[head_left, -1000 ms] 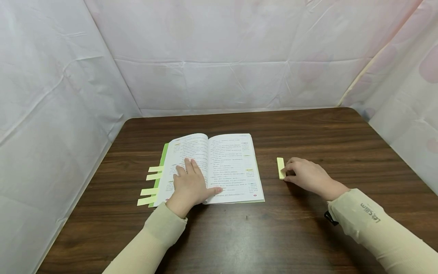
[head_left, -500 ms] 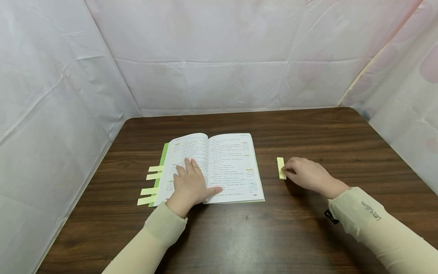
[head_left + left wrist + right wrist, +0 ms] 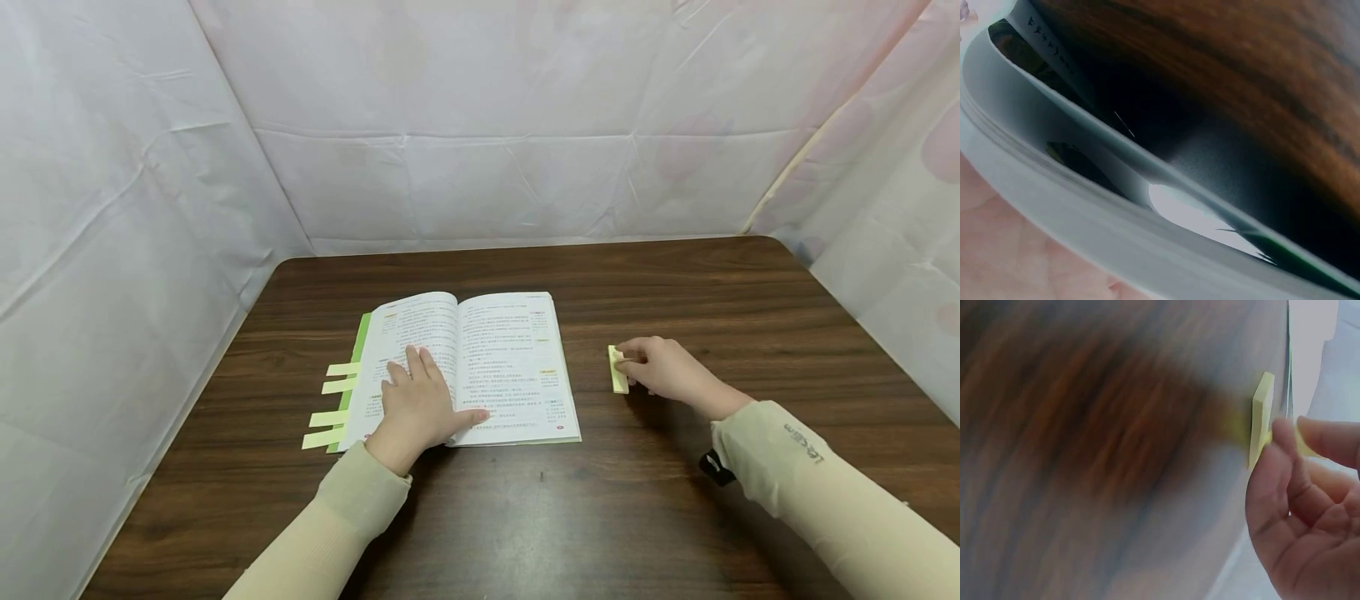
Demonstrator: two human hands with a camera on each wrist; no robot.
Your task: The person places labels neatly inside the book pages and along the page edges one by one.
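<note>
An open book (image 3: 502,367) with printed pages lies on the table. My left hand (image 3: 416,408) rests on it with fingers spread, mostly over the left page, the thumb reaching onto the right page. To the right of the book is a narrow pad of yellow sticky notes (image 3: 619,382). My right hand (image 3: 671,372) is at this pad. In the right wrist view, thumb and fingers pinch a yellow sticky note (image 3: 1302,445) beside the pad's block (image 3: 1261,415); whether it is still joined to the pad is hidden. The left wrist view looks along the book's curved page edges (image 3: 1085,219).
Several pale yellow tabs (image 3: 324,437) stick out past the book's left edge, over its green cover (image 3: 362,333). The dark wooden table (image 3: 525,525) extends around the book. White sheeting (image 3: 517,183) hangs behind and at both sides.
My right hand has shifted slightly up along the sticky note pad, its thumb and fingers now nearer the pad's upper part. The left hand and the book stay in place.
</note>
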